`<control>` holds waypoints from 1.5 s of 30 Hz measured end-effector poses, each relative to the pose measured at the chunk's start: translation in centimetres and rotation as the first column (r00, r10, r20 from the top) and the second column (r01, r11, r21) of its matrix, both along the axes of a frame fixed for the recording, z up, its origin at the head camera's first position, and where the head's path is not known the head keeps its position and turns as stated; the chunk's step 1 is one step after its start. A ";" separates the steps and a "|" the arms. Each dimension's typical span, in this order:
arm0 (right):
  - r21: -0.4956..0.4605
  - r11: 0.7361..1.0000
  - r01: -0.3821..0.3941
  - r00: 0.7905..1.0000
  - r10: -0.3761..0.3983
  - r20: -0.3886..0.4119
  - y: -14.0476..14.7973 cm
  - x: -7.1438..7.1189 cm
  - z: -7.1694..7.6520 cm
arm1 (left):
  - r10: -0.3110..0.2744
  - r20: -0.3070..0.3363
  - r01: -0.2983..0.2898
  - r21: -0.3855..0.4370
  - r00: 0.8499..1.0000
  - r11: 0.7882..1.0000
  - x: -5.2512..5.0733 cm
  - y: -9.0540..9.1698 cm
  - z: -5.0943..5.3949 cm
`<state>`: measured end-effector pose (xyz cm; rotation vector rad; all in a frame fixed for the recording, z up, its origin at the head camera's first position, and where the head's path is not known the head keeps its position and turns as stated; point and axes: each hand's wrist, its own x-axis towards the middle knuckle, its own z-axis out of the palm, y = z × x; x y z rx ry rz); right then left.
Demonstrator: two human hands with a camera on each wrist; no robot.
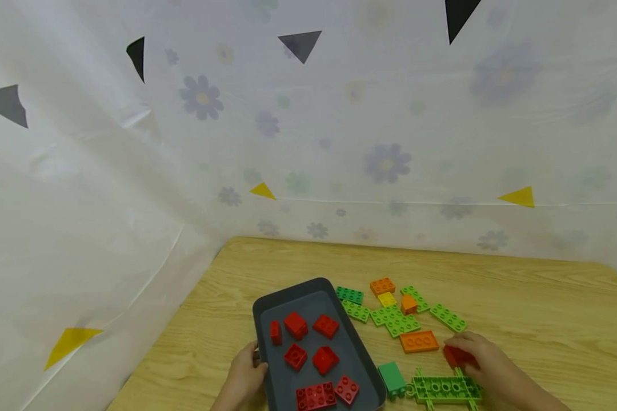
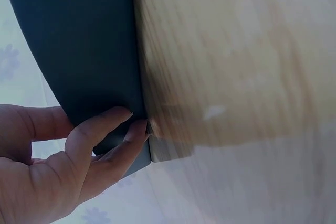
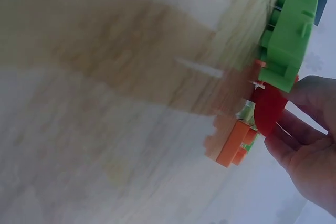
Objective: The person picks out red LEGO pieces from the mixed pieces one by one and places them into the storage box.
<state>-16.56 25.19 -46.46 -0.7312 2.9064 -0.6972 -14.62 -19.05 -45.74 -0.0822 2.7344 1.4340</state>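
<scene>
A dark grey tray holds several red bricks, among them a red brick near its right wall. My left hand grips the tray's left side, its fingertips against the outer wall in the left wrist view. To the right of the tray, my right hand pinches a red block with a curved side between thumb and fingers. Just below that block lies a light green studded toy base; in the right wrist view the green base partly covers the block.
A green brick lies between the tray and the toy base. An orange plate is left of my right hand. Farther back lie light green plates, an orange brick, a yellow brick and a dark green brick on the wooden table.
</scene>
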 end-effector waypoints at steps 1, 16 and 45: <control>0.002 1.000 -0.001 1.000 0.001 -0.004 0.0 0.0 0.0 | 0.004 0.008 -0.004 0.008 1.000 1.000 0.0 0.0 0.0; 0.024 0.998 0.063 0.993 -0.061 -0.097 -0.4 0.5 -0.2 | -0.006 -0.002 0.006 -0.009 1.000 1.000 0.1 -0.1 -0.2; -0.269 0.959 -0.088 0.935 -0.013 -0.354 -11.5 0.0 3.0 | 0.001 -0.013 -0.001 -0.007 1.000 1.000 0.0 -0.1 -0.3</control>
